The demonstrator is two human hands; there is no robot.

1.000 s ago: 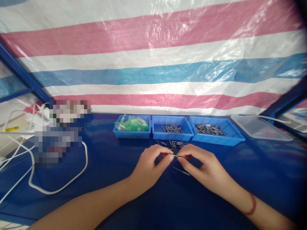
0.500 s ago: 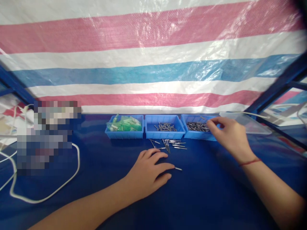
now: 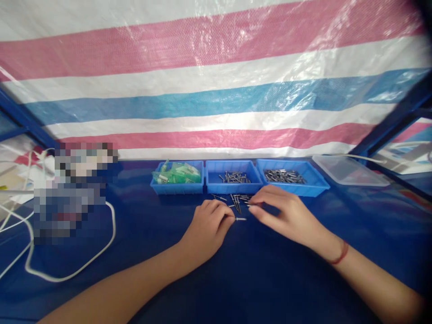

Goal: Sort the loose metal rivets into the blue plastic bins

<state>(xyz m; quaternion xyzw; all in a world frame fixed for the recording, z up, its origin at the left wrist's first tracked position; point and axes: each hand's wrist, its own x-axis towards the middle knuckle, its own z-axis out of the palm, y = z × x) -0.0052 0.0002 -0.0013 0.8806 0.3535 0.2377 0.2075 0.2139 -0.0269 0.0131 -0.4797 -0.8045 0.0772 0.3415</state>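
My left hand (image 3: 209, 225) rests on the blue table with fingers curled, pinching a thin metal pin (image 3: 240, 219) that sticks out to the right. My right hand (image 3: 286, 215) lies just to its right, fingers drawn together by a loose pile of metal pins (image 3: 236, 200) on the table; what its fingertips hold is too small to make out. Behind the hands stand three blue trays: one with green plastic parts (image 3: 177, 173), a middle tray with pins (image 3: 233, 177), a right tray with short metal rods (image 3: 285, 176).
A clear plastic lid (image 3: 349, 170) lies at the back right. White cables (image 3: 70, 265) loop over the table at the left beside a blurred-out object. A striped tarp hangs behind the trays. Blue frame bars slant at both sides.
My right hand has come back from the right tray to the loose pins in front of the middle tray. My left hand has slid slightly forward, keeping its pin.
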